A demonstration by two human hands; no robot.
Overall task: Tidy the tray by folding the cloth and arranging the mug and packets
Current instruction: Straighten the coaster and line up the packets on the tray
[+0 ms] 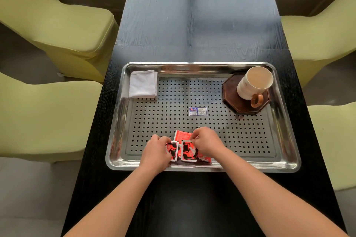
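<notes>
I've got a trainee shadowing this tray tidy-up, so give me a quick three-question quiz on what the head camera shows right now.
1. True or false: the white cloth already lies folded in the steel tray's far-left corner.
2. What does the white mug stand on?
A. the black table
B. a dark octagonal coaster
C. the cloth
3. Fill in: the left hand and right hand are both on the red ____ near the tray's front edge.

Key
1. True.
2. B: the dark octagonal coaster, in the tray's far-right corner.
3. Packets.
</notes>
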